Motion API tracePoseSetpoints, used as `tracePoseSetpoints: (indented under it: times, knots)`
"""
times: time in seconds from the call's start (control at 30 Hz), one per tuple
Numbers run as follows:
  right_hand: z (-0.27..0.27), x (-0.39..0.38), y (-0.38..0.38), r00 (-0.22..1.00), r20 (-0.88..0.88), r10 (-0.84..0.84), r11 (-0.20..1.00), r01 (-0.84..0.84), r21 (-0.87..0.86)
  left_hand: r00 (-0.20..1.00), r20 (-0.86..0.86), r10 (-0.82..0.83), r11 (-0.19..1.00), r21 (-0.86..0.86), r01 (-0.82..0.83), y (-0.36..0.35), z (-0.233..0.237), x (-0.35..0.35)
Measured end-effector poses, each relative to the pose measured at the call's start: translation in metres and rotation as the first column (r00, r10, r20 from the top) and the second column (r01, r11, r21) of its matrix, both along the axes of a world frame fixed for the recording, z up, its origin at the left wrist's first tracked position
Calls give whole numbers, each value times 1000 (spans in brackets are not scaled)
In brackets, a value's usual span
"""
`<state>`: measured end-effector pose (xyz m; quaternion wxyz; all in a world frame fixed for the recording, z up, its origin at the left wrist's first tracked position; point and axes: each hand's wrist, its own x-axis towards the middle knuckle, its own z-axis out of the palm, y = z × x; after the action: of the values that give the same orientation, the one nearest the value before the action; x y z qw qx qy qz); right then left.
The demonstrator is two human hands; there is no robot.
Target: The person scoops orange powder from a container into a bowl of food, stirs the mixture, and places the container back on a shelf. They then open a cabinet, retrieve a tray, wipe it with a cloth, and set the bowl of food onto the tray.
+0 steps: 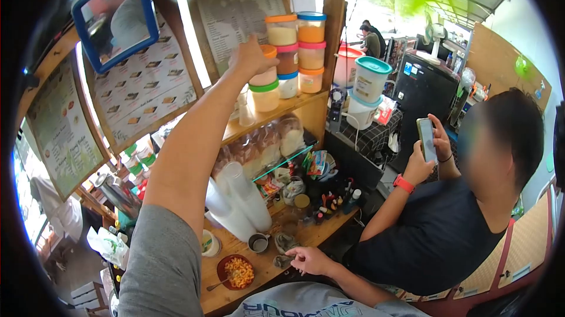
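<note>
Orange-lid tub (266, 76), in L grip (253, 59) — upright

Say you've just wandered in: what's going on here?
The wearer's left hand is raised to an orange-lidded tub stacked on the shelf; whether it grips is unclear. The right hand is low over the counter, apparently empty, near a bowl of food. Beside them, another person holds up a phone.
</note>
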<state>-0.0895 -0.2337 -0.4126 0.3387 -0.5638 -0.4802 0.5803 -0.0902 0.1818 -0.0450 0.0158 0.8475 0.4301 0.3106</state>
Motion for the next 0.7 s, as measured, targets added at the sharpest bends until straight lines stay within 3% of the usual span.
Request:
tracePoseSetpoints:
  times: [0.1,0.17,0.2,0.23,0.3,0.33,0.37,0.43,0.47,0.53,0.57,0.6,0.67,0.7]
  knots:
    - [13,8,-2,1000,22,-1,999,0,44,1000,7,15,1000,23,-15,-5,1,0]
    - [30,12,-1,980,195,-36,963,-18,268,997,79,-15,996,84,8,-39,10,-19]
    - [35,10,1,982,188,-36,964,-16,267,989,116,-93,971,229,65,-58,9,-32]
    - [39,7,2,983,70,-170,930,137,341,975,140,-173,924,366,111,-80,4,-48]
    - [55,-2,7,923,-137,-360,803,381,459,941,85,-326,867,424,263,-142,-12,-89]
    - [68,-7,10,883,-219,-416,722,467,511,920,37,-390,866,355,353,-179,-25,-112]
    - [79,-14,12,885,-229,-406,733,465,496,892,-3,-452,857,278,434,-215,-44,-133]
    - [92,-30,18,767,-530,-361,533,636,558,851,-72,-520,843,117,525,-276,-88,-169]
    - [91,-35,19,771,-533,-348,554,628,547,858,-55,-510,859,7,512,-301,-116,-182]
    - [81,-39,19,976,-146,-162,725,218,654,891,-25,-454,877,-187,442,-334,-174,-203]
    - [74,-47,18,984,-165,-68,831,148,537,912,-16,-410,879,-273,391,-340,-196,-213]
    - [56,-50,21,983,-176,-50,843,136,521,920,-20,-391,883,-292,368,-339,-206,-228]
    - [14,-59,29,966,139,217,759,-257,598,760,-216,-614,783,-288,551,-335,-217,-260]
    - [16,-72,26,962,126,244,765,-271,584,709,-225,-668,744,-222,630,-338,-222,-271]
